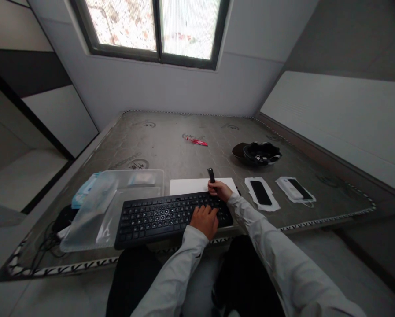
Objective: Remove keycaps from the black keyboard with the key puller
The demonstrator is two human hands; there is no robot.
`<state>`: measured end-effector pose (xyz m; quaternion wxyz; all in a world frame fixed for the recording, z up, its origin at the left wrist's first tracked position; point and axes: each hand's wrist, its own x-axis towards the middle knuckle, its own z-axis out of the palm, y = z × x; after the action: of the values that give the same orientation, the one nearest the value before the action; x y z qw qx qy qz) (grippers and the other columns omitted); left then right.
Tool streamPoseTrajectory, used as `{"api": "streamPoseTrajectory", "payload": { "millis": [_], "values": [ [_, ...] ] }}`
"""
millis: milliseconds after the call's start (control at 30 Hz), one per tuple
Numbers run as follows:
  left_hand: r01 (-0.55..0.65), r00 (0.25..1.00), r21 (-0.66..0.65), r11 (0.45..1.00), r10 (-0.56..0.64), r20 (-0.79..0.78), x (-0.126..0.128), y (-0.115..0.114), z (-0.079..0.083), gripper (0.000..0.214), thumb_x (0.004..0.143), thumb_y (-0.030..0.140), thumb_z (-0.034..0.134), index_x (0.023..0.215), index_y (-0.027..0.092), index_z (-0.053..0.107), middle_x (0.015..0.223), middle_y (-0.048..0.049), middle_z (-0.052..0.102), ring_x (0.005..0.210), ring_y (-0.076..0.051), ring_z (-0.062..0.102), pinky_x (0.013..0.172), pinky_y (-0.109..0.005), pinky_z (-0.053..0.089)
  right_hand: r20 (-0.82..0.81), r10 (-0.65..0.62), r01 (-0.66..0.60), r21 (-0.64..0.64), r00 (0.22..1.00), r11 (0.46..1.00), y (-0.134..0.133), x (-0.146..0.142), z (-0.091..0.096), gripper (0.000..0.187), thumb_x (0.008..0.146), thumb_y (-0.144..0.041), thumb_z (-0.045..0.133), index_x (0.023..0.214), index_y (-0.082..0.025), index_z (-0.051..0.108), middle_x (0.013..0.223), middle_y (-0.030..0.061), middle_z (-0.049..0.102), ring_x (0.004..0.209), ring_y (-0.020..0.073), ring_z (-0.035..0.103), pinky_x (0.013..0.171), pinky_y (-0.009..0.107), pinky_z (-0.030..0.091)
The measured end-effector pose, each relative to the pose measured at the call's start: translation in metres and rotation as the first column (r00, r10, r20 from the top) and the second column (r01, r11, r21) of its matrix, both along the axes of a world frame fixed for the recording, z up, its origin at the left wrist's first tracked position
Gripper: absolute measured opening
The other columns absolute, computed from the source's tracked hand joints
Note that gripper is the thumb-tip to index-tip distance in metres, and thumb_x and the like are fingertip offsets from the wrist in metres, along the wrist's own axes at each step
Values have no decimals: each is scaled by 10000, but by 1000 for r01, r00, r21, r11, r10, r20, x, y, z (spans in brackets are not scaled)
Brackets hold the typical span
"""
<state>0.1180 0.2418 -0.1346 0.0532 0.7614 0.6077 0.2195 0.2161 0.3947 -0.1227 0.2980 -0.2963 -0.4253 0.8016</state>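
A black keyboard [157,219] lies slanted along the near edge of the bed-like surface. My left hand [204,220] rests on its right part, fingers stretched over the keys. My right hand [220,189] is closed around a short black stick-shaped object [211,175], held upright over the keyboard's far right corner. Its lower end is hidden by my fingers, so its exact kind cannot be made out. Behind the keyboard, partly covered by it, is a flat white sheet or board [187,186].
A clear plastic box or lid [111,220] lies left, beside a blue packet [85,191] and black cables [47,242]. Two phones [261,193] [299,189] on white wrapping lie right. Farther back are a dark cap [258,154] and a red packet [197,141].
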Motion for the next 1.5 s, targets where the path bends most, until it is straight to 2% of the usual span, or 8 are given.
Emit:
{"api": "streamPoseTrajectory", "payload": {
  "millis": [167,367,500,667,800,933,1067,1500],
  "values": [
    [5,1000,8,1000,-5,-4,-1,0,-1,296,873,276,439,1139,264,568,950,-48,605,906,-228,513,798,-394,348,148,170,-180,62,974,982,6,-8,-3,228,610,-233,704,690,-163,502,490,-56,424,421,49,316,385,159,177],
    [10,1000,-6,1000,-10,-2,-1,0,0,304,871,276,446,1149,257,568,960,-61,605,926,-234,517,820,-396,346,220,195,-211,54,956,976,12,-16,-5,253,595,-268,707,687,-165,495,479,-60,430,398,43,315,376,155,152],
    [4,1000,-9,1000,-4,2,-1,0,-1,302,875,271,436,1143,252,573,960,-66,603,926,-234,516,815,-396,345,182,124,-135,51,975,989,8,-11,-5,272,597,-255,725,693,-175,483,479,-61,441,395,47,317,377,160,150],
    [10,1000,4,1000,-10,-3,-1,0,-2,288,870,271,442,1125,258,574,959,-56,601,918,-232,511,799,-397,345,49,-183,180,61,982,982,-4,-2,-5,296,629,-287,730,681,-192,455,495,-63,425,427,62,336,393,170,207],
    [6,1000,13,1000,-6,0,-1,1,-2,284,874,274,441,1125,258,571,950,-53,601,910,-230,511,800,-394,339,3,-301,301,-20,954,953,-12,4,-1,266,686,-301,689,674,-193,447,531,-50,435,448,70,361,422,180,275],
    [5,1000,19,1000,-5,-4,0,0,-1,275,873,265,441,1115,263,573,935,-47,597,902,-226,509,796,-390,338,-30,-315,306,-171,949,937,-15,11,6,184,756,-275,605,690,-190,456,564,-37,440,474,80,389,448,188,309],
    [-5,1000,24,1000,5,-5,1,0,-1,271,873,264,448,1111,258,578,933,-53,593,904,-226,509,794,-387,336,-46,-293,274,-242,955,931,-18,15,9,159,796,-264,549,688,-190,458,567,-31,436,484,92,397,454,201,313],
    [6,1000,19,1000,-6,-20,0,2,-4,283,878,268,440,1124,262,580,940,-51,598,896,-224,509,781,-384,345,-28,-279,263,-258,960,930,-16,14,8,173,741,-260,579,683,-198,429,523,-44,401,453,89,375,448,217,303]
  ]
}}
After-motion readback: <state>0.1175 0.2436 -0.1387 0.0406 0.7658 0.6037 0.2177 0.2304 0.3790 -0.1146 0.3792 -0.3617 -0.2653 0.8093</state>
